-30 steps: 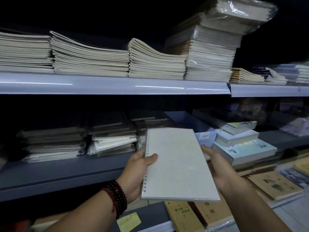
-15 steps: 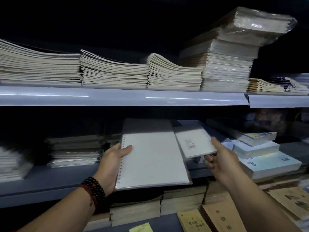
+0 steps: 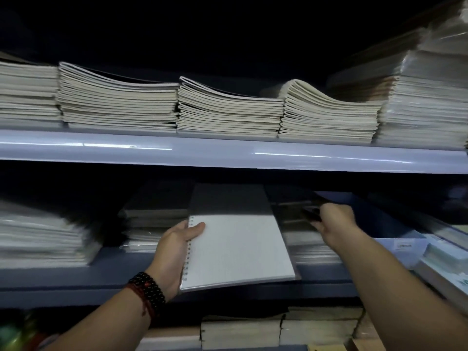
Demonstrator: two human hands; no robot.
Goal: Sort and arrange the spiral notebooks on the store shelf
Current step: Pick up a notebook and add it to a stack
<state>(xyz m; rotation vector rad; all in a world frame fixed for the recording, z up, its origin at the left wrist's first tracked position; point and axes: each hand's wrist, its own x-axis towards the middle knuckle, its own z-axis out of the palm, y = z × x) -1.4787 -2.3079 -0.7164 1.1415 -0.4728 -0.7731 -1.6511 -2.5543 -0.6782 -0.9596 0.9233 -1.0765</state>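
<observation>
My left hand (image 3: 177, 247) grips a large white spiral notebook (image 3: 235, 247) by its coil edge, thumb on the cover. The notebook lies half inside the dark middle shelf (image 3: 76, 277), its far part in shadow. My right hand (image 3: 334, 221) reaches deep into the same shelf to the right and holds a small notebook (image 3: 310, 214) that looks dark in the shadow, above a low stack of wrapped notebooks (image 3: 306, 247). A stack of dark notebooks (image 3: 152, 224) sits just left of the white one.
The upper shelf (image 3: 228, 153) carries several piles of cream exercise books (image 3: 116, 102). A wrapped pale stack (image 3: 43, 239) lies at the middle shelf's left. Light-coloured books (image 3: 445, 257) sit at the right edge, and more stacks (image 3: 278, 328) fill the shelf below.
Both hands have pushed forward into the middle shelf. The white notebook went further in, and the small notebook in the right hand moved from the light into the shadow.
</observation>
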